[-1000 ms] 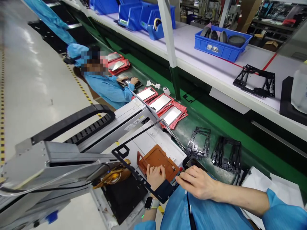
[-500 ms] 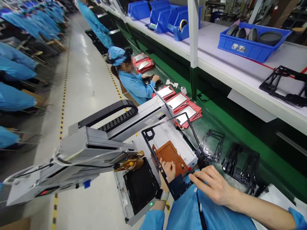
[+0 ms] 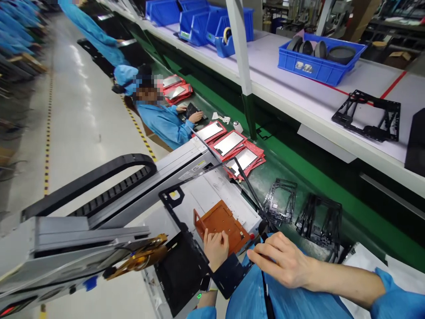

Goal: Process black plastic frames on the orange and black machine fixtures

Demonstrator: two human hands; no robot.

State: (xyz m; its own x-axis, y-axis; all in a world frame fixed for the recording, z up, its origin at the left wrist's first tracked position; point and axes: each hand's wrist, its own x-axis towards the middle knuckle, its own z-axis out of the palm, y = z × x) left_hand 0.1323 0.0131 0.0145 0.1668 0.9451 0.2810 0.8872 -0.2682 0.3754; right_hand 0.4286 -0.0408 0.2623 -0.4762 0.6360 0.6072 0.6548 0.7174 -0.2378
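My right hand [image 3: 282, 261] grips a thin black rectangular frame [image 3: 172, 212] by its near corner. The frame is tilted in the air over the machine bed, with a wide opening and a dark panel at its lower end. Through the opening I see my left hand [image 3: 216, 248], its fingers curled at the near-left edge of an orange-brown fixture plate [image 3: 223, 219]. Whatever those fingers hold, if anything, is hidden. The frame's side bar passes in front of my left wrist. A black pad [image 3: 179, 274] lies left of that hand.
The machine's grey arm [image 3: 99, 248] and its black cable chain [image 3: 96, 181] stand at left. Black frames [image 3: 318, 221] lie at right on the green bench. Beyond are silver panels [image 3: 229, 144] on red wrap and a seated co-worker [image 3: 159, 119]. A shelf [image 3: 299, 102] holds blue bins.
The view has swung right, so everything sits further left. The machine's arm is nearer on the left side. My right hand still grips the frame and my left hand stays by the fixture.
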